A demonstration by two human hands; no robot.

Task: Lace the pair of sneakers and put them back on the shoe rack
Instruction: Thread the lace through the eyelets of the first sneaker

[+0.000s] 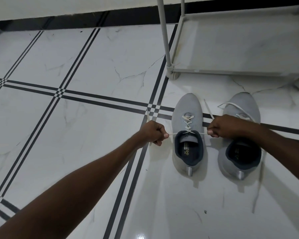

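Two grey sneakers stand side by side on the tiled floor, toes pointing away from me. The left sneaker (187, 107) has a white lace (188, 122) crossed through its eyelets. My left hand (153, 132) is closed on one end of that lace, left of the shoe. My right hand (222, 125) is closed on the other end, right of the shoe, and both ends are stretched taut sideways. The right sneaker (243, 104) lies partly under my right forearm, with a loose white lace (231, 105) draped over its toe.
A light grey shoe rack (231, 72) stands just beyond the sneakers, its corner post (165, 31) rising at the left. The floor is white marble tile with dark stripes (100, 99). A dark skirting and wall run along the top.
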